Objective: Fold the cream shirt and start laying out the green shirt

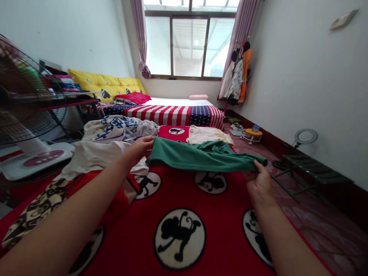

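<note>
A green cloth garment (189, 155) is stretched sideways between my two hands, over a red blanket (221, 218) with black monkey figures in white circles. My left hand (143, 147) pinches its left end; my right hand (260, 182) grips its right end between thumb and fingers. The garment looks folded lengthwise, with loose creases at the upper right; I cannot tell its exact kind. Close to my left forearm lie a white garment (94, 155) and a red one (115, 203). Beyond the green cloth rests a folded pale garment with yellow patches (209, 135).
A heap of clothes (117, 126) lies at the far left of the blanket. A fan (31, 115) stands on the left. Behind is a bed with a striped, starred cover (172, 114). To the right are a dark folding stool (316, 168), a ring light (306, 137) and a small orange stool (253, 132).
</note>
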Motion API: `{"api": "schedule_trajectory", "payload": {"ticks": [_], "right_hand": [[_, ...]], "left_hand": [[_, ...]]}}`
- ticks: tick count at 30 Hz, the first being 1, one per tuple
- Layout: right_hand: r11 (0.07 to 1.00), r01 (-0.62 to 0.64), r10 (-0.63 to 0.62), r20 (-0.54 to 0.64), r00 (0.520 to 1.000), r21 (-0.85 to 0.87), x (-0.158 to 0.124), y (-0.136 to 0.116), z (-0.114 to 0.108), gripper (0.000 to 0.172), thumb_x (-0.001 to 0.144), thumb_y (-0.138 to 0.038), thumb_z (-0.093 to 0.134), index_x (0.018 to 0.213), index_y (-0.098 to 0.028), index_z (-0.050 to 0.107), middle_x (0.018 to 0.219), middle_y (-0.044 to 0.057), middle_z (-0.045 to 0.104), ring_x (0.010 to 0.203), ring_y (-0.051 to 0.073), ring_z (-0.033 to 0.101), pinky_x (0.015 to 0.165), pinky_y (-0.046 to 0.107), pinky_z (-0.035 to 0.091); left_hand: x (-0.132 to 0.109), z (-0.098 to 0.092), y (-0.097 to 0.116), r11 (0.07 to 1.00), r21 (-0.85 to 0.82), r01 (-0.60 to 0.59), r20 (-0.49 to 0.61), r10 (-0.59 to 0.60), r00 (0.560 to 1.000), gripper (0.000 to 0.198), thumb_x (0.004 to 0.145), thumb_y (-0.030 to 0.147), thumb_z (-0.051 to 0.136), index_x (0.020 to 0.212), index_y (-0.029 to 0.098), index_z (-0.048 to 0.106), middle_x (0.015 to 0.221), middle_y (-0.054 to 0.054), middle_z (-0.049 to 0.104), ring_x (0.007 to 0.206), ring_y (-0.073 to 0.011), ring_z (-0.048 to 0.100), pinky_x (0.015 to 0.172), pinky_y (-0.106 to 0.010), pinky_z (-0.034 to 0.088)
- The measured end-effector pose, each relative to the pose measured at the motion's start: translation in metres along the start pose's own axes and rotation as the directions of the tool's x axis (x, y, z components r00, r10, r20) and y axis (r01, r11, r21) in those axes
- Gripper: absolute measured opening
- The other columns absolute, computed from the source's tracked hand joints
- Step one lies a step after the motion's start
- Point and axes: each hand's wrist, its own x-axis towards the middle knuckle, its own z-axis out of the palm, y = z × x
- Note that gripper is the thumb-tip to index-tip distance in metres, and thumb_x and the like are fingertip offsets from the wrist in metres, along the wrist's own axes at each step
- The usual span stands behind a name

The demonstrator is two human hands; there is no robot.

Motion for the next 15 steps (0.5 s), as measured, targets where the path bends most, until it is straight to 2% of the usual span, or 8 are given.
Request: {"api": "schedule_trajectory", "payload": {"ticks": [2,3,6,8,10,11,13,15], "right_hand": [[0.980,-0.155,0.155,-0.008,0.988,-0.123,-0.006,0.009,0.002,0.012,0.077,-0.005,0.055,0.082,-0.016,0.059,0.068,0.000,0.070,0.058,0.016,0.069,0.061,0.031,0.061],[0.957,-0.225,0.227,-0.012,0.974,-0.181,-0.009,0.013,0.002,0.014,0.077,-0.003,0.056,0.083,-0.015,0.059,0.069,0.001,0.070,0.060,0.019,0.070,0.059,0.032,0.061],[0.914,-0.279,0.299,0.024,0.954,-0.295,-0.014,0.022,0.000,0.017,0.076,-0.001,0.059,0.083,-0.015,0.055,0.072,0.003,0.070,0.065,0.024,0.072,0.056,0.034,0.061],[0.918,-0.233,0.257,0.034,0.966,-0.322,-0.016,0.023,-0.001,0.017,0.076,-0.003,0.062,0.081,-0.017,0.052,0.071,0.001,0.068,0.064,0.024,0.072,0.056,0.033,0.061],[0.916,-0.192,0.223,0.047,0.974,-0.352,-0.016,0.023,-0.001,0.016,0.076,-0.008,0.065,0.081,-0.017,0.052,0.070,0.000,0.068,0.062,0.023,0.072,0.054,0.033,0.061],[0.913,-0.178,0.212,0.054,0.976,-0.367,-0.016,0.023,-0.001,0.015,0.077,-0.011,0.066,0.082,-0.017,0.054,0.070,0.001,0.068,0.061,0.023,0.071,0.052,0.032,0.061],[0.904,-0.153,0.195,0.066,0.979,-0.400,-0.015,0.024,-0.002,0.012,0.077,-0.015,0.067,0.083,-0.017,0.056,0.070,0.002,0.069,0.058,0.022,0.071,0.048,0.031,0.060],[0.894,-0.127,0.168,0.057,0.984,-0.430,-0.013,0.025,-0.003,0.012,0.076,-0.017,0.067,0.084,-0.017,0.058,0.068,0.001,0.069,0.056,0.021,0.069,0.045,0.030,0.059]], "left_hand": [[0.007,-0.011,-0.009,0.988,0.136,0.069,-0.230,-0.036,0.972,0.038,0.069,0.042,0.065,0.092,0.011,0.064,0.081,-0.008,0.066,0.070,-0.0207,0.062,0.066,-0.032,0.051],[0.007,-0.012,-0.014,0.978,0.191,0.086,-0.302,-0.025,0.953,0.036,0.069,0.037,0.065,0.093,0.011,0.064,0.086,-0.010,0.067,0.074,-0.0219,0.063,0.068,-0.033,0.051],[-0.005,-0.001,-0.026,0.951,0.306,0.036,-0.340,0.074,0.937,0.028,0.072,0.026,0.061,0.097,0.013,0.065,0.105,-0.011,0.064,0.094,-0.0234,0.061,0.084,-0.035,0.049],[-0.019,0.010,-0.028,0.895,0.436,-0.094,-0.251,0.222,0.942,0.023,0.080,0.028,0.055,0.096,0.016,0.067,0.109,-0.009,0.063,0.103,-0.0225,0.058,0.092,-0.035,0.046],[-0.032,0.021,-0.028,0.784,0.564,-0.261,-0.051,0.348,0.936,0.026,0.086,0.036,0.051,0.096,0.018,0.068,0.108,-0.008,0.064,0.106,-0.0220,0.057,0.096,-0.035,0.043],[-0.038,0.026,-0.028,0.715,0.618,-0.327,0.065,0.368,0.927,0.029,0.086,0.041,0.053,0.097,0.019,0.069,0.109,-0.007,0.065,0.107,-0.0227,0.057,0.098,-0.036,0.042],[-0.047,0.033,-0.029,0.583,0.713,-0.389,0.248,0.310,0.918,0.039,0.079,0.049,0.063,0.105,0.021,0.069,0.117,-0.009,0.063,0.110,-0.0259,0.056,0.100,-0.039,0.040],[-0.050,0.037,-0.034,0.473,0.795,-0.379,0.314,0.213,0.925,0.054,0.074,0.052,0.067,0.118,0.021,0.064,0.124,-0.011,0.059,0.112,-0.0287,0.056,0.099,-0.041,0.040]]}}
